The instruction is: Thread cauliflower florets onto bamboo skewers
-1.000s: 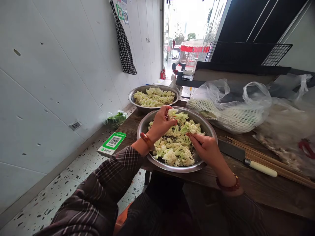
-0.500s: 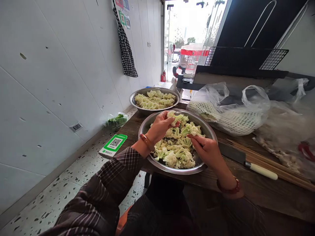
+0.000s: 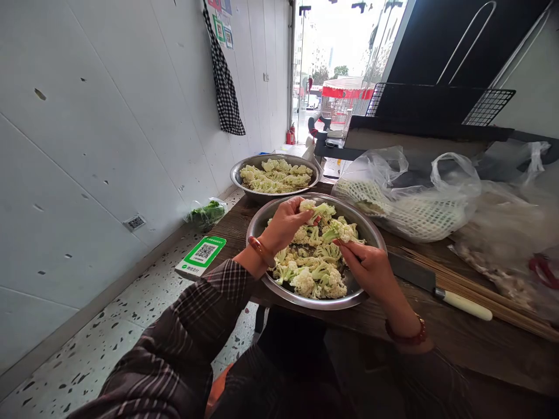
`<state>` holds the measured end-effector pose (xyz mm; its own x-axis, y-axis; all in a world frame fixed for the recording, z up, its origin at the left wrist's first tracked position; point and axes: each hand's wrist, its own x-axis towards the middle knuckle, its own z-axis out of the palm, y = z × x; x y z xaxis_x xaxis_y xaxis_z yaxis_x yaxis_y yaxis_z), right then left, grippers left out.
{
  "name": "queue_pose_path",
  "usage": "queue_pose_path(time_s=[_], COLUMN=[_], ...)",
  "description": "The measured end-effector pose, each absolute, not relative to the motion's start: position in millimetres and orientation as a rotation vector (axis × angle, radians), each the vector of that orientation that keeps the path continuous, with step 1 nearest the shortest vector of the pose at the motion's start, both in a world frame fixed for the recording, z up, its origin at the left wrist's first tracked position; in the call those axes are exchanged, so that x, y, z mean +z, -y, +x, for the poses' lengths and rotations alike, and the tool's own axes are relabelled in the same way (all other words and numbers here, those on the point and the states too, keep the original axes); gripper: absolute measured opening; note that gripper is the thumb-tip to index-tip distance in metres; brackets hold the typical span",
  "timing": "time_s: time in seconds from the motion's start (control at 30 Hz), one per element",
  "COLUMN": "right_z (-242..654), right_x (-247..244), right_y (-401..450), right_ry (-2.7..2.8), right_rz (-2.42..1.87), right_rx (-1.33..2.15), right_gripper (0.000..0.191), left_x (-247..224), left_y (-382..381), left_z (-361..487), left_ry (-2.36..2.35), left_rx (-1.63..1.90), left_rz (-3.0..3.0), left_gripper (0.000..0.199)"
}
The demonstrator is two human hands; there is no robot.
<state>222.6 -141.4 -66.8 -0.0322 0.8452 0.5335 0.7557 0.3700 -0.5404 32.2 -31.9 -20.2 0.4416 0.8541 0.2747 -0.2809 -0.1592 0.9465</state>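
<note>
My left hand (image 3: pixel 286 226) is closed around a pale cauliflower floret (image 3: pixel 309 206), held above the near metal bowl (image 3: pixel 257 224). My right hand (image 3: pixel 367 265) is over the bowl's right side, with thumb and fingertips pinched together. What it pinches, if anything, is too small to make out. Just beyond those fingertips is another cauliflower floret (image 3: pixel 343 229); whether they touch it I cannot tell. Several more cauliflower pieces (image 3: pixel 321 280) lie in the bowl below both hands.
Behind stands a second metal bowl (image 3: pixel 238 178) holding skewered-looking rows of cauliflower (image 3: pixel 275 177). To the right lie a cleaver (image 3: pixel 463 304), thin wooden skewers (image 3: pixel 480 288) and plastic bags (image 3: pixel 419 203) with netted produce. A green QR-code sign (image 3: pixel 203 254) sits at the table's left edge.
My left hand and its floret have shifted very slightly to the right. My right hand stays pinched in nearly the same place, and the view has tilted a little.
</note>
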Motion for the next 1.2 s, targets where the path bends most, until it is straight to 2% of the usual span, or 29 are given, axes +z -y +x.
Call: queue_pose_path(time_s=[0.2, 0.47, 0.8, 1.07, 1.2], right_z=[223, 221, 218, 217, 205], right_x=[-66, -63, -58, -58, -57], right_y=[142, 140, 141, 139, 144], right_ry=[1.790, 1.745, 1.709, 1.737, 1.764], right_rz=[-1.394, -1.379, -1.373, -1.342, -1.377], right_rx=[0.132, 0.132, 0.216, 0.213, 0.198], right_gripper=[0.041, 0.034, 0.032, 0.027, 0.029], left_x=[-19, -17, -20, -24, -22], left_y=[33, 42, 39, 33, 34], left_z=[32, 38, 41, 39, 37], left_ry=[-0.553, -0.636, -0.553, -0.582, -0.633], left_rx=[1.090, 1.020, 1.019, 0.949, 0.987], left_rz=[1.445, 1.639, 1.266, 1.215, 1.216], left_gripper=[0.019, 0.024, 0.020, 0.033, 0.033])
